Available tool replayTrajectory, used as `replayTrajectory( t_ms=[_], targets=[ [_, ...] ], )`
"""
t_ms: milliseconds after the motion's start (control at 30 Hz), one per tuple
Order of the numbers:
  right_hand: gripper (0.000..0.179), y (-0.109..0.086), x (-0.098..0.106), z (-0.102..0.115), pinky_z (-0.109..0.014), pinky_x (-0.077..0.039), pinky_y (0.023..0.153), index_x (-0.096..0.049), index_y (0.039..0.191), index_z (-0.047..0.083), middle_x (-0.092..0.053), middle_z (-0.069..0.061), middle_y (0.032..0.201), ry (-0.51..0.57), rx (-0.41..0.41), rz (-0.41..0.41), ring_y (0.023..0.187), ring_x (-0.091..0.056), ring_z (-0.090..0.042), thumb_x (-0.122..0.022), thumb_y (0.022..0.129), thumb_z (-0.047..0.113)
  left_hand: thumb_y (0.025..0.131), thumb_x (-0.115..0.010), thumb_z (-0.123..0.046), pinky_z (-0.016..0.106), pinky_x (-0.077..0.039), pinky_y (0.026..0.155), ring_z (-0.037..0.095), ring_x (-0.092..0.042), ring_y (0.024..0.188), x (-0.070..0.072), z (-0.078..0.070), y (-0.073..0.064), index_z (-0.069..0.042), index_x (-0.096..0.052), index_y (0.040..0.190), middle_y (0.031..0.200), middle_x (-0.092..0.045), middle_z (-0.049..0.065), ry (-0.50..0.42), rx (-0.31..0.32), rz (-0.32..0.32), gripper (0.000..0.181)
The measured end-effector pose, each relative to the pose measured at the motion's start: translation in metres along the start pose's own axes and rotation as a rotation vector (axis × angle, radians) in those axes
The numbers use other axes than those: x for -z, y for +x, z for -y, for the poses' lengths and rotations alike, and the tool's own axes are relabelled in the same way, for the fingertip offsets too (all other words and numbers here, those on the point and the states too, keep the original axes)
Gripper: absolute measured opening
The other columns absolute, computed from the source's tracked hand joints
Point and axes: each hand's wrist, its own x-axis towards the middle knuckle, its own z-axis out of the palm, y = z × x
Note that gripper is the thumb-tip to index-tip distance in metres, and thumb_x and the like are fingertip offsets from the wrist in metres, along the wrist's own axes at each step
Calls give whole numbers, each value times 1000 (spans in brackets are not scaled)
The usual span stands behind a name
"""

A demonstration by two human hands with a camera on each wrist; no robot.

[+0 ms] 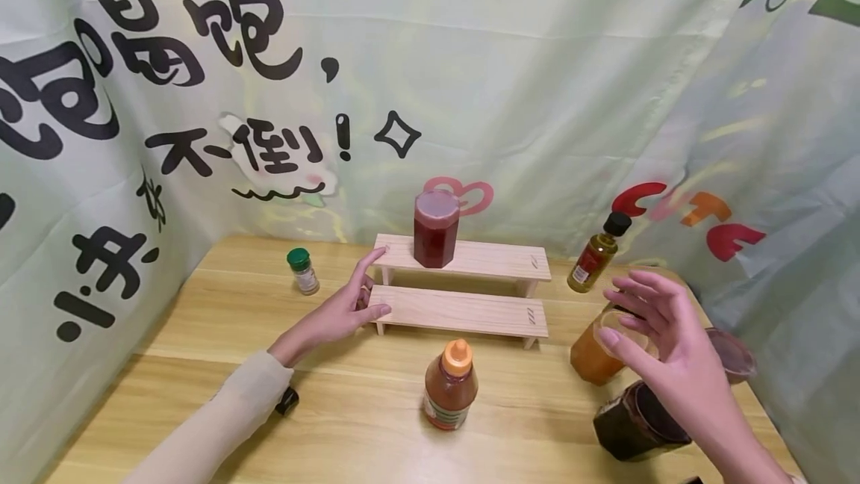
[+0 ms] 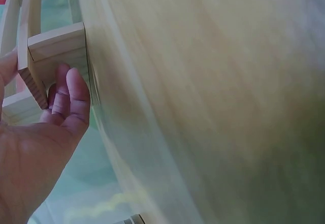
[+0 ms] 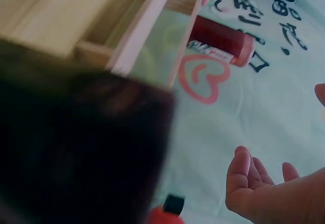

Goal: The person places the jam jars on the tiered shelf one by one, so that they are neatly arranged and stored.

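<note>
A two-step wooden stand (image 1: 463,312) is on the table, with a dark red jar (image 1: 435,234) upright on its upper step. My left hand (image 1: 346,308) grips the stand's left end: the index finger reaches the upper step, the thumb lies on the lower one. In the left wrist view, the other fingers (image 2: 76,94) curl against the end support. My right hand (image 1: 672,327) is raised and holds nothing, its fingers loosely bent, overlapping an orange jar (image 1: 591,357) in the head view. Beneath its wrist stands a dark jar (image 1: 625,424).
An orange-capped sauce bottle (image 1: 452,387) stands in front of the stand. A green-capped shaker (image 1: 304,272) is at the left, a black-capped oil bottle (image 1: 594,256) at the right. Behind my right hand shows a round pinkish top (image 1: 732,355). A printed cloth (image 1: 537,95) hangs behind the table.
</note>
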Motion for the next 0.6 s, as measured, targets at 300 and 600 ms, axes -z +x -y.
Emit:
replayTrajectory(
  t_ms=[300,600],
  targets=[
    [92,-37,26,-24,-10,-42,98,-41,159,11,-56,7,148,-162,11,-66,132,-54,1,-84,84,-18,106,-76,-13,29,-47,60,24,-49,74,1,1,0,-41,-7,174,109,-48,21,22,4,-4,101],
    [92,-70,34,-73,-3,-40,93,-43,154,6,-51,17,139,-220,-64,-87,122,-52,11,-91,79,-13,106,-75,-13,29,-47,59,23,-49,72,-1,0,3,-36,-7,175,108,-48,22,15,-24,4,100]
  ],
)
